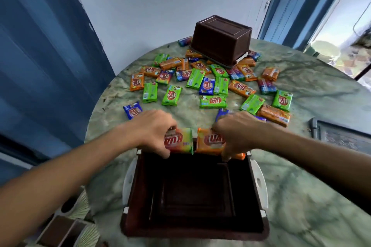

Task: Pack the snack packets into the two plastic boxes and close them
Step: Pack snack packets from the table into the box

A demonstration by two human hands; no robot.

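Both hands are busy w/ one packet each at the far rim of the open dark-brown plastic box (138, 196) nearest the camera. Left hand (154, 130) pinches a red-and-green foil snack packet (180, 140); right hand (234, 132) grips an orange foil snack packet (210, 141), fingers curled round its right end. Packets sit side by side, upright-ish, right at the box's far wall; the box interior looks otherwise bare, so packing seems barely begun.

To do this step well, I'd say: lower both flat against the far wall & keep them edge to edge, so rows stack tight and a lid can seat later. Foil is slick, so let go only once each packet rests on the floor of the box.

Beyond the hands, on the round green marbled counter (301, 186), lies the loose spread of green, orange and blue snack packets (212, 86), approx. all of the pile, well apart from the near box. Farthest back, the second dark-brown plastic box (220, 40) stands upside down on some of them.
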